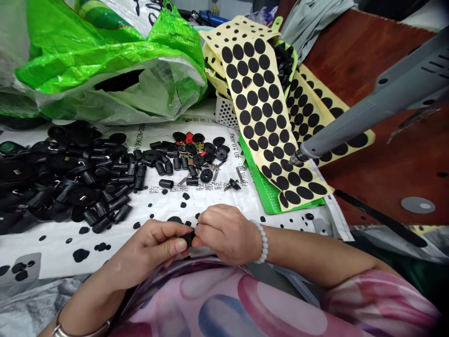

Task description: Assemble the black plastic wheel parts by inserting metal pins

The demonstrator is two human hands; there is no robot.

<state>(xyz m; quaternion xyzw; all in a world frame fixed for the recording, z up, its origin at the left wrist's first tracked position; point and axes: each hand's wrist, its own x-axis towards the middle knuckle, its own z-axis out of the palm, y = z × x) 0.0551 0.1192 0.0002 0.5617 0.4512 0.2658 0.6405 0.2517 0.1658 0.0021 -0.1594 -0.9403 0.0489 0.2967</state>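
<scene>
Left hand [150, 248] and right hand [224, 234] pinch a small black plastic piece [188, 238] between them.

Both hands are together, clamped on the piece, near the close edge of a white printed sheet [52, 252]. Black plastic cylinders [70, 182] heap to the left; yellow-backed sheets of black adhesive dots [263, 112] lie far right on a green tray [270, 196], beneath a grey power tool [351, 107].
</scene>
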